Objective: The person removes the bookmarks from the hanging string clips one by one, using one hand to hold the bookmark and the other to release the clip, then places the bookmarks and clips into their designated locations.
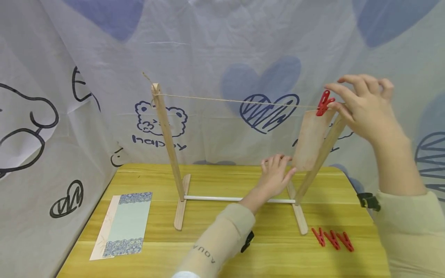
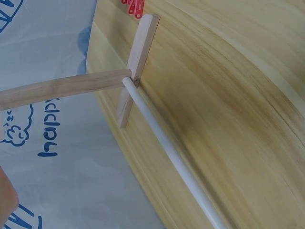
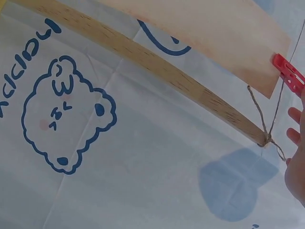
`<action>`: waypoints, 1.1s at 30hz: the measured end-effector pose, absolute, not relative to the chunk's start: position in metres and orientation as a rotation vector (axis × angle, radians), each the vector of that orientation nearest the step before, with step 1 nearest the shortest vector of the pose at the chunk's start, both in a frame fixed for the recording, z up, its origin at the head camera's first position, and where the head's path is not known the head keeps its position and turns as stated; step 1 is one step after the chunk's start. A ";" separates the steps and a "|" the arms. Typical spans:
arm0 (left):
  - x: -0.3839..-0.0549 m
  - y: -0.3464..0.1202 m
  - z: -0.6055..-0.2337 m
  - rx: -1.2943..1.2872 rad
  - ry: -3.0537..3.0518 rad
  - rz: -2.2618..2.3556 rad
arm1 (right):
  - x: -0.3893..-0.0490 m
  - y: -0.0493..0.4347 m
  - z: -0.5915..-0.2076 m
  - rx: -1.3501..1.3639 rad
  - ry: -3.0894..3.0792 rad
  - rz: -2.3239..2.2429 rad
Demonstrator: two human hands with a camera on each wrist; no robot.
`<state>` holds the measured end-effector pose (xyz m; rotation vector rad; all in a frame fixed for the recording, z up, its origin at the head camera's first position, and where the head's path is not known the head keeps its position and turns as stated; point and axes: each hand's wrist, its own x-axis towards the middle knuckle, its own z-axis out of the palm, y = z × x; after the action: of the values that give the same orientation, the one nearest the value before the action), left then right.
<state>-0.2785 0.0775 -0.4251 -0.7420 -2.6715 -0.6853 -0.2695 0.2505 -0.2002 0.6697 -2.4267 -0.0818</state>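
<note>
A plain beige paper sheet (image 1: 309,139) hangs from the string (image 1: 222,100) near its right end. A red clothespin (image 1: 323,105) clips the sheet's top edge to the string. My right hand (image 1: 368,104) has thumb and index finger at the two spread handles of this clothespin, its other fingers lifted. Below, my left hand (image 1: 274,173) is held with relaxed fingers beside the sheet's lower left corner. In the right wrist view the clothespin (image 3: 288,74) overlaps the sheet's corner (image 3: 262,71), near the knot at the post's top.
A wooden stand with a left post (image 1: 168,143), a right post (image 1: 323,154) and a white crossbar (image 1: 215,198) carries the string. Three red clothespins (image 1: 332,239) lie front right on the table (image 1: 271,239). At left, a blue-bordered sheet (image 1: 128,224) overlaps a cream sheet (image 1: 101,235).
</note>
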 end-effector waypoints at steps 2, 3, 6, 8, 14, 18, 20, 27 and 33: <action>-0.279 0.078 -0.425 -0.735 -2.682 -0.672 | -0.269 0.249 -0.198 0.646 -2.480 -0.092; -0.279 0.079 -0.425 -0.731 -2.687 -0.668 | -0.269 0.248 -0.197 0.636 -2.502 -0.094; -0.279 0.081 -0.425 -0.719 -2.699 -0.663 | -0.269 0.247 -0.195 0.630 -2.531 -0.100; -0.279 0.083 -0.424 -0.706 -2.706 -0.678 | -0.269 0.247 -0.194 0.621 -2.554 -0.106; -0.277 0.089 -0.425 -0.665 -2.718 -0.693 | -0.269 0.247 -0.193 0.607 -2.589 -0.104; -0.277 0.091 -0.427 -0.656 -2.704 -0.684 | -0.268 0.247 -0.193 0.619 -2.575 -0.093; -0.277 0.091 -0.427 -0.657 -2.704 -0.682 | -0.268 0.246 -0.193 0.618 -2.580 -0.088; -0.277 0.092 -0.427 -0.660 -2.702 -0.680 | -0.269 0.246 -0.194 0.611 -2.585 -0.067; -0.275 0.094 -0.428 -0.664 -2.637 -0.678 | -0.269 0.245 -0.196 0.599 -2.590 -0.059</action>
<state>-0.2755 0.0935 -0.4277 -0.6637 -2.6366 -0.6776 -0.2691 0.2448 -0.1955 0.5988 -2.5901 -0.0594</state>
